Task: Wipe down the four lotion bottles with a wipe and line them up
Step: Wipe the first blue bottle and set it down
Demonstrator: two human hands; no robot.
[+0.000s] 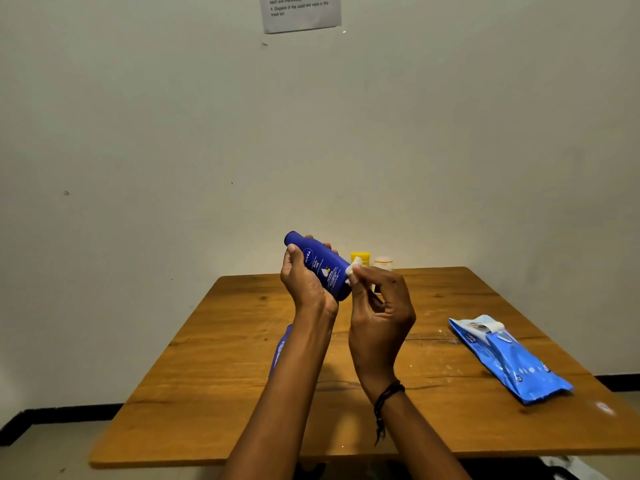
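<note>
Plain pale wall (173, 133) fills most of the view, with a dark skirting (62, 415) along its foot; against it stands a wooden table (225, 375), its top scuffed and flecked with white on the right side; above the table both forearms reach in from the bottom edge.

Left hand (304, 285) is raised over the middle of the table, fingers and thumb curled round a blue bottle (323, 268), which is held in the air, tilted, with one end up toward the wall and the other down toward the right hand (379, 320); that hand sits just beside it, thumb and fingertips pinching a small white wipe (354, 269) against the bottle's lower end, the other fingers loosely bent.

On the right half of the table lies a blue pack of wipes (509, 358), flat, its flap peeled back at the far end; a printed sheet of paper (300, 12) is stuck to the wall at the top edge.

Behind the left forearm a strip of blue shows on the table, probably a second blue bottle (278, 348) lying down, mostly hidden; at the far edge of the table, beyond the hands, a yellow bottle (360, 255) and a pale bottle (383, 263) stand side by side, both blurred; a dark cord bracelet (388, 396) circles the right wrist.
</note>
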